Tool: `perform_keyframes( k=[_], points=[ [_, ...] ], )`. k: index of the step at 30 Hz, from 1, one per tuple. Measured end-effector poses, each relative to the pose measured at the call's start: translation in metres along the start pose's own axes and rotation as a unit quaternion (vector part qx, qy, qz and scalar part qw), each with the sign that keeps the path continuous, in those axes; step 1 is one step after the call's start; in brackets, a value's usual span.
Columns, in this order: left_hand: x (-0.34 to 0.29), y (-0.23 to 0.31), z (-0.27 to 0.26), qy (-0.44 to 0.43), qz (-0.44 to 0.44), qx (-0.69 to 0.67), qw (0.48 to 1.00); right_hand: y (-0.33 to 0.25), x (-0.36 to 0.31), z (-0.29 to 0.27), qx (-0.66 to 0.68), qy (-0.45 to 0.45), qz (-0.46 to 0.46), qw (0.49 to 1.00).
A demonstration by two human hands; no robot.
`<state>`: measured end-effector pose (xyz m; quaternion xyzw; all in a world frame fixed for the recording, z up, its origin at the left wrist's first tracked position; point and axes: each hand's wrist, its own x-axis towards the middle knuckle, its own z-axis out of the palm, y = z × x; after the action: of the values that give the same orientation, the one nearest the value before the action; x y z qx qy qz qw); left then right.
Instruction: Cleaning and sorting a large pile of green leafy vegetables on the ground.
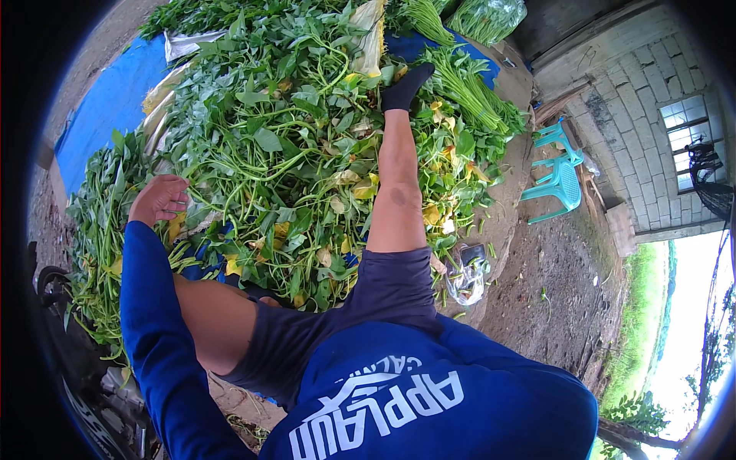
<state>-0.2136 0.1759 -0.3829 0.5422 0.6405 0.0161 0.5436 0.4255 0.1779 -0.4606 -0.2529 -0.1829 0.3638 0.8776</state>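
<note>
My left hand (160,201) hovers over the left part of a big heap of leafy green vine stems (264,146). Its fingers are loosely bent and a little apart, and nothing shows between them. Below and beside it lie bunched stems (100,253) and a few yellow leaves. My right hand does not show. My outstretched leg, in a black sock (406,88), lies across the heap, with yellowed leaves (433,211) around it.
Trimmed green bundles (468,92) lie at the far right of the heap, on blue tarp (115,100). A clear plastic bag (466,280) rests right of my knee. Teal plastic chairs (560,184) stand near a block wall (621,130). A motorcycle part (54,284) is at left.
</note>
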Motion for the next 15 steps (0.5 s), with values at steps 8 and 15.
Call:
perform_keyframes(
  k=[8,15],
  points=[
    [0.006,0.015,0.007,-0.009,0.025,0.002,1.000,-0.030,0.023,-0.006,-0.045,0.028,-0.030,0.998],
    [0.005,-0.004,0.005,-0.008,0.001,0.001,1.000,-0.014,0.020,-0.003,-0.057,0.034,-0.047,0.997]
  ],
)
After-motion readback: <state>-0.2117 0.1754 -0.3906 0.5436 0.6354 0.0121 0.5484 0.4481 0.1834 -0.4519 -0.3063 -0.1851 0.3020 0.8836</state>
